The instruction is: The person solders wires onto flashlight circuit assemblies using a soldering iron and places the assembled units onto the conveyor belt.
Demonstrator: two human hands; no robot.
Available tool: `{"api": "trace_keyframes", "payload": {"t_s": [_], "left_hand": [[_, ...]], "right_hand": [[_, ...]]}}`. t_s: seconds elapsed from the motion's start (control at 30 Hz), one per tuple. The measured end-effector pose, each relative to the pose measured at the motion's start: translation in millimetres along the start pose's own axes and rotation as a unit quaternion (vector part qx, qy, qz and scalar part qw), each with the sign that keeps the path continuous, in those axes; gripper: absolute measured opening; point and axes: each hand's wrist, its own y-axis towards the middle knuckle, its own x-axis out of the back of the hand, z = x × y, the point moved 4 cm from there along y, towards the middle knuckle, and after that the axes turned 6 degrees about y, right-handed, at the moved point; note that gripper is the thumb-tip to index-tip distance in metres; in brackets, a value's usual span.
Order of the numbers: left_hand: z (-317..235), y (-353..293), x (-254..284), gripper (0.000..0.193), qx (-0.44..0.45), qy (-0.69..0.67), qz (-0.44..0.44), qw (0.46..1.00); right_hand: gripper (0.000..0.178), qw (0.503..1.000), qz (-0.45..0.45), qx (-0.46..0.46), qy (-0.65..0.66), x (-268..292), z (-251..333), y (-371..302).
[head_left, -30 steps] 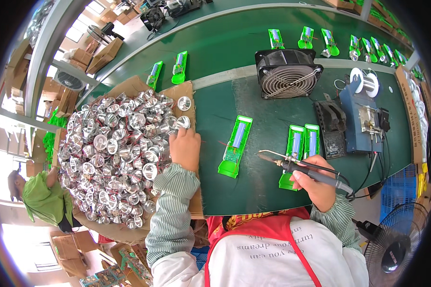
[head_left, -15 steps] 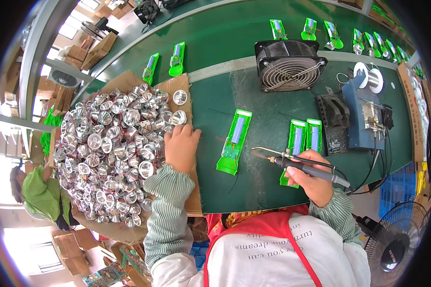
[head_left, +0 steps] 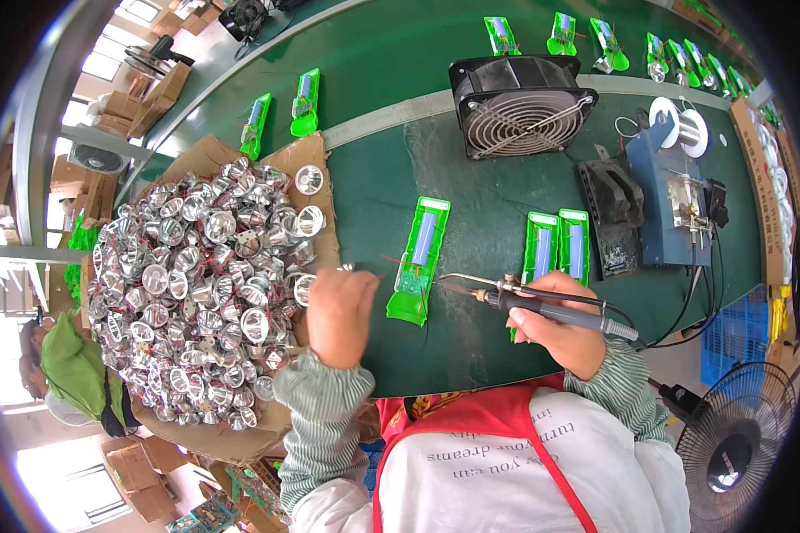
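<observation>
My left hand (head_left: 340, 315) is closed at the right edge of a big pile of shiny reflector cups (head_left: 182, 293). A bit of silver metal and a red wire show at its fingertips, seemingly a reflector cup (head_left: 304, 290), mostly hidden by the fingers. In my right hand (head_left: 564, 327) is a soldering iron (head_left: 551, 313) with a thin bent metal tube along it, pointing left. Just left of its tip lies a green plastic housing (head_left: 407, 307) with a blue cell, a small circuit board and wires. Two similar housings (head_left: 574, 233) lie beyond my right hand, partly covered.
Cardboard (head_left: 316, 160) lies under the pile. A black square fan (head_left: 524, 111) stands at the back. To the right are a black holder (head_left: 609, 200) and a blue soldering unit (head_left: 662, 204) with a solder spool (head_left: 680, 129). More green housings (head_left: 305, 102) line the far bench.
My left hand has drawn back from the pile toward me, its fingers now pinched together on something. The iron stays close to the green housing. The whole view has shifted slightly.
</observation>
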Motion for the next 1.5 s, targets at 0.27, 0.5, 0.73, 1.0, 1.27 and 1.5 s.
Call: {"api": "trace_keyframes", "payload": {"t_s": [0.27, 0.5, 0.73, 1.0, 1.27, 1.5], "left_hand": [[-23, -26, -21, 0.007, 0.099, -0.035, 0.003, 0.995], [-25, -24, -23, 0.007, 0.079, -0.034, 0.001, 0.996], [-26, -23, -24, 0.008, 0.081, -0.037, 0.009, 0.996], [-28, -20, -22, 0.007, 0.077, -0.03, 0.0, 0.997], [-30, -20, -21, 0.007, 0.079, -0.027, -0.001, 0.997], [-26, -23, 2, 0.019, 0.082, -0.027, -0.029, 0.996]], "right_hand": [[0.014, 0.999, 0.048, -0.009, -0.003, -21, -10, 15], [0.014, 0.998, 0.044, -0.044, -0.019, -26, -15, 22], [0.014, 0.997, 0.047, -0.06, -0.023, -24, -18, 26], [0.014, 0.998, 0.035, -0.048, -0.007, -21, -16, 24], [0.017, 0.999, 0.028, -0.045, 0.002, -12, -13, 18], [0.019, 0.999, 0.026, -0.027, -0.015, -6, -9, 12]]}}
